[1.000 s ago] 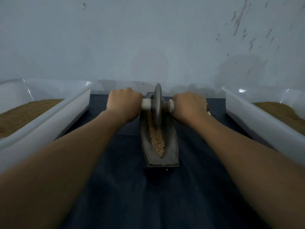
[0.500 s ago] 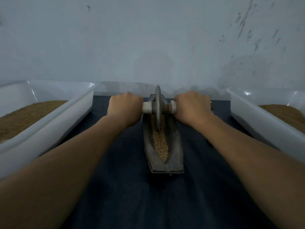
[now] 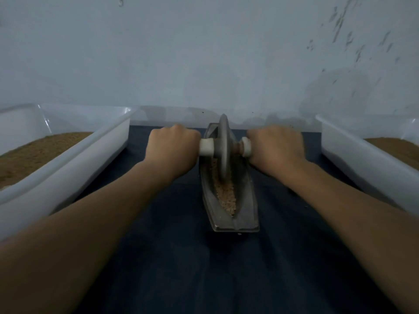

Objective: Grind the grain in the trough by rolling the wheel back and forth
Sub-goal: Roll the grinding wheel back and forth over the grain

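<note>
A narrow grey metal trough (image 3: 246, 209) lies lengthwise on the dark blue cloth, its near end toward me. Light brown grain (image 3: 227, 197) fills the groove in its near half. A grey metal wheel (image 3: 223, 146) stands upright in the trough, in its far half. A white axle handle (image 3: 206, 147) runs through the wheel to both sides. My left hand (image 3: 172, 149) grips the left end of the handle. My right hand (image 3: 276, 146) grips the right end. Both arms are stretched forward.
A white plastic tub (image 3: 74, 162) with brown ground material stands at the left. Another white tub (image 3: 353, 155) with brown material stands at the right. A pale wall (image 3: 204, 53) rises just behind the trough. The dark blue cloth (image 3: 204, 268) covers the surface near me.
The wheel and both hands have come slightly toward me along the trough. The view has shifted a little, so the trough sits further right in the frame.
</note>
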